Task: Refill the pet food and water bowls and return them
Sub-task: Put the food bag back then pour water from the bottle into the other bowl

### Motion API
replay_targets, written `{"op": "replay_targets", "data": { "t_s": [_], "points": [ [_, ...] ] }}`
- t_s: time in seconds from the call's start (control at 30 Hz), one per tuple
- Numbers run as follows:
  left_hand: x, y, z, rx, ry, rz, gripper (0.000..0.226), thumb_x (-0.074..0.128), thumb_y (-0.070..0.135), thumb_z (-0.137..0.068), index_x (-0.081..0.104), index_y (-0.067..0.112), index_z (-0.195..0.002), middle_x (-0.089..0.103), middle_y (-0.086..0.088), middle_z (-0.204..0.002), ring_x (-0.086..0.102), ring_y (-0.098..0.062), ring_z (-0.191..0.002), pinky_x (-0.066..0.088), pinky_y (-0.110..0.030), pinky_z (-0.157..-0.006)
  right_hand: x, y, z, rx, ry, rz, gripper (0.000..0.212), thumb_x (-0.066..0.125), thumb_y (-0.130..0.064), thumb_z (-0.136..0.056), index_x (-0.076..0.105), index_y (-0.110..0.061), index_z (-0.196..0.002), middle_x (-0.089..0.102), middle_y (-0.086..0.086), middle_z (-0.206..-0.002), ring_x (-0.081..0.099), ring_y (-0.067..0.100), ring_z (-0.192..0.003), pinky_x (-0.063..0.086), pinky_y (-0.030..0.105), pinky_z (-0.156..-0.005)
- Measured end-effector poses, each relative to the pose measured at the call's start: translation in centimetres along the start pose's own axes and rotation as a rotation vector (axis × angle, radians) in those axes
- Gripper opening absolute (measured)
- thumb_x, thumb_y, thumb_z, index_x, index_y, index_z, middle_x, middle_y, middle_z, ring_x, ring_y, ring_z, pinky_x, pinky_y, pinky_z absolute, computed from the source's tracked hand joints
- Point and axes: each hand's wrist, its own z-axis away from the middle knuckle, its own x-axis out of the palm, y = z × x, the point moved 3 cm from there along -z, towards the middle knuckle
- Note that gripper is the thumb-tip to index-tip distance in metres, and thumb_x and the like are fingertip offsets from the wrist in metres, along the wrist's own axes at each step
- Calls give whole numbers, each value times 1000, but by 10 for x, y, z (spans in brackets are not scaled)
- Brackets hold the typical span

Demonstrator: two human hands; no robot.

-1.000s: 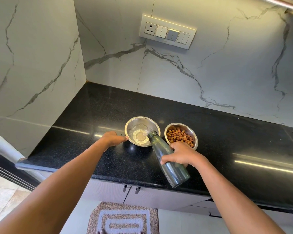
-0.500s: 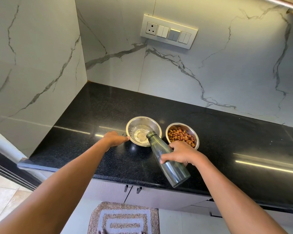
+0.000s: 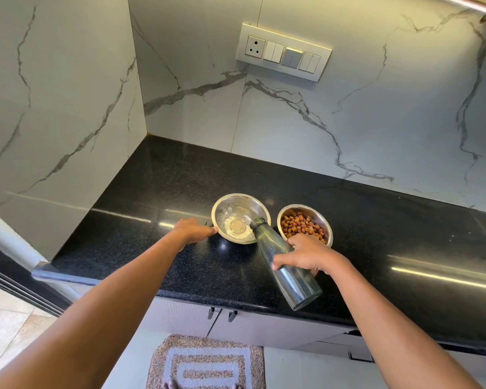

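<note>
Two steel bowls stand side by side on the black counter (image 3: pixel 152 248). The left bowl (image 3: pixel 222 206) holds a little water. The right bowl (image 3: pixel 317 217) is filled with brown kibble (image 3: pixel 300 226). My right hand (image 3: pixel 306 255) grips a dark green glass bottle (image 3: pixel 292 279), tilted with its open mouth over the near right rim of the water bowl. My left hand (image 3: pixel 192 230) rests on the counter with its fingertips touching the water bowl's left rim.
Marble walls close the counter at the left and the back, with a switch panel (image 3: pixel 284 51) on the back wall. Below the counter edge are cabinet doors (image 3: pixel 194 318) and a patterned floor mat (image 3: pixel 205 363).
The bottle stays tipped over the water bowl and the water in the bowl keeps moving. Both hands hold nearly the same places.
</note>
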Motion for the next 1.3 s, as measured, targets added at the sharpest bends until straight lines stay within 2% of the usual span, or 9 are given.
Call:
{"op": "replay_targets", "data": {
  "t_s": [0.1,0.23,0.47,0.63,0.83,1.07,1.3],
  "points": [
    [0,2,2,2,2,-4,85,53,66,-91,44,3,-147,39,-18,-158,37,-36,-145,36,-45,-114,1,1,2,6,8,-3,53,82,-54,-68,69,-14,-100,71,6,-101,71,22,-89,65,38,-69],
    [-2,3,4,3,2,-17,84,52,66,-91,44,3,-147,38,-19,-158,37,-36,-145,35,-45,-115,4,0,2,7,0,-3,54,82,-56,-66,68,-16,-100,71,5,-102,71,22,-90,67,42,-75],
    [-2,-1,4,4,-5,-25,87,52,69,-89,46,3,-145,39,-18,-158,34,-37,-146,35,-47,-117,7,-6,2,6,-6,7,50,82,-55,-70,69,-17,-100,71,4,-101,71,21,-90,64,36,-69],
    [-3,-1,5,6,4,-29,86,52,68,-89,47,2,-144,40,-19,-157,36,-37,-145,37,-46,-116,6,-10,1,15,-9,-2,53,82,-56,-69,68,-16,-102,71,5,-102,72,23,-90,67,42,-75],
    [-4,1,6,11,15,-34,85,52,66,-91,47,0,-144,40,-19,-156,37,-37,-144,38,-45,-115,6,-12,1,22,-13,4,50,81,-54,-71,68,-15,-99,71,5,-100,71,23,-90,62,37,-67],
    [-3,-1,5,4,11,-12,88,54,68,-89,44,3,-147,36,-19,-159,34,-37,-146,35,-47,-117,6,-15,-1,24,-26,1,52,81,-54,-72,68,-15,-104,71,5,-102,71,23,-92,64,39,-73],
    [-4,0,5,12,17,-10,85,53,67,-90,49,0,-142,44,-20,-154,42,-37,-141,41,-45,-112,10,-21,-3,14,-25,-19,51,81,-53,-71,68,-17,-104,72,5,-102,73,22,-90,63,35,-67]
  ]
}}
